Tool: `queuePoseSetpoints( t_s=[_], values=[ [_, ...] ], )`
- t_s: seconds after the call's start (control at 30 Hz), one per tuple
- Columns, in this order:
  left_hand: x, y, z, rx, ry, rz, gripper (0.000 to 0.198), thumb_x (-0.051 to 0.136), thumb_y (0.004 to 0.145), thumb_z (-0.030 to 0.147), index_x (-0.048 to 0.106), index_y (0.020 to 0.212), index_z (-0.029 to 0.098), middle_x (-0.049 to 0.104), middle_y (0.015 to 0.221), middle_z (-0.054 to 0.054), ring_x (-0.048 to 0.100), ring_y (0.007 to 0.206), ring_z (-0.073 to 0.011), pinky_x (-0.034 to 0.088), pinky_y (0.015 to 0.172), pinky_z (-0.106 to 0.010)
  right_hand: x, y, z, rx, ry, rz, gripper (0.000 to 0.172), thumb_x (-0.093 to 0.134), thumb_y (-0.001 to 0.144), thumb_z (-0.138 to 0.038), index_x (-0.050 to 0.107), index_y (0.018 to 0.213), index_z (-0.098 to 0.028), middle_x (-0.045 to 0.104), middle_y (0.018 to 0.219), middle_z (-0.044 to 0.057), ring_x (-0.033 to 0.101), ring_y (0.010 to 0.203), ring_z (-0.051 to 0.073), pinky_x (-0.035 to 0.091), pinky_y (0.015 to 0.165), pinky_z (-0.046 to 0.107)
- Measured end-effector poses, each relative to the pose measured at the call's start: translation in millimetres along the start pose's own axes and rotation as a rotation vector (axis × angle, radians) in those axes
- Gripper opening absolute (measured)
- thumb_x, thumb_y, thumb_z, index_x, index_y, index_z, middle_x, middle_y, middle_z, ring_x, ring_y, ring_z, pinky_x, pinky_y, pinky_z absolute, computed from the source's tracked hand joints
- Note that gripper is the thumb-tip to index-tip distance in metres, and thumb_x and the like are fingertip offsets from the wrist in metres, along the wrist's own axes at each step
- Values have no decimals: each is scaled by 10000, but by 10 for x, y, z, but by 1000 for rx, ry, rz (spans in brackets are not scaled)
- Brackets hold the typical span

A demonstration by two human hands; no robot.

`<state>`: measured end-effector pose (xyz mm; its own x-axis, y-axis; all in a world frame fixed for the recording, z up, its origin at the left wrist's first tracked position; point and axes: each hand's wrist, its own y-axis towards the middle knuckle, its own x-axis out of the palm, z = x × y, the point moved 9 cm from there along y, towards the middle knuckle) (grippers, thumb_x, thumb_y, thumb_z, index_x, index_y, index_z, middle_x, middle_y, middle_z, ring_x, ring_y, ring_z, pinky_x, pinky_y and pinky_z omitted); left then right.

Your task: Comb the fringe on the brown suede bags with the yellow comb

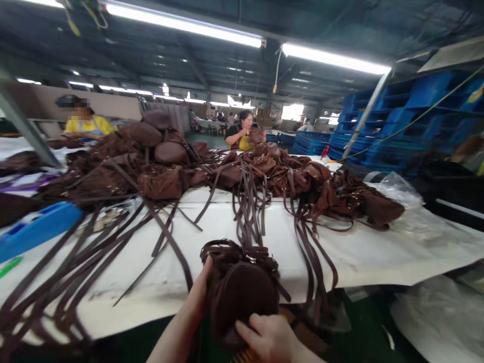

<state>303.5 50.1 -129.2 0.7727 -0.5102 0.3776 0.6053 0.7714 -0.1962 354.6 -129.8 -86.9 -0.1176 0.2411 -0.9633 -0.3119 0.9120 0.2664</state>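
A dark brown bag [245,297] with a rounded panel, buckles and straps is held at the front edge of the table, panel facing me. My left hand [206,275] grips its left side, with most of the fingers hidden behind it. Against the lower edge of the panel, my right hand [270,335] closes on the bag with thumb and fingers. Something ribbed and yellowish shows just under that hand, too little of it to name. Long brown straps [247,212] trail over the table towards the bag.
Brown bags [166,181] lie heaped across the white table [363,252], straps hanging over its front edge. A blue tray [41,227] sits at left, clear plastic [408,212] at right. Two people [245,131] [85,123] work beyond. Blue pallets [401,111] are stacked at right.
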Motion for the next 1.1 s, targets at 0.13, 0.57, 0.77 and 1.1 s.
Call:
queuePoseSetpoints(
  t_s=[0.13, 0.57, 0.77, 1.1],
  values=[
    [-183, -347, -112, -135, -95, 85, 392, 690, 743, 311, 617, 1073, 113, 712, 991, -131, 670, 942, -258, 513, 875, -371, 108, -67, -187, 65, 268, -117, 489, 588, 717, -254, 558, 1205, -262, 644, 953, 50, 619, 669, 185, 468, 551, 262],
    [-311, -854, -129, -168, -124, 65, 438, 744, 700, 298, 633, 1093, 141, 728, 961, -82, 691, 829, -214, 535, 749, -283, -325, -320, 944, 780, 909, 411, 246, 598, 811, -375, 706, 859, -160, 723, 853, 88, 666, 832, 235, 534, 826, 382],
    [-158, -1119, 46, -218, -195, 18, 348, 709, 724, 315, 666, 1018, 132, 726, 957, -73, 674, 899, -255, 550, 776, -321, -222, -325, 660, 756, 1107, 354, 250, 648, 773, -394, 722, 884, -183, 731, 899, 73, 669, 883, 244, 529, 867, 412],
    [-316, -1330, 155, -113, -136, 189, 345, 697, 713, 342, 653, 1020, 190, 718, 926, -16, 643, 985, -240, 532, 839, -297, 39, -260, 202, 654, 1570, 27, 646, 766, 639, -456, 575, 1164, -132, 694, 946, 81, 646, 885, 236, 508, 845, 388]
  ],
)
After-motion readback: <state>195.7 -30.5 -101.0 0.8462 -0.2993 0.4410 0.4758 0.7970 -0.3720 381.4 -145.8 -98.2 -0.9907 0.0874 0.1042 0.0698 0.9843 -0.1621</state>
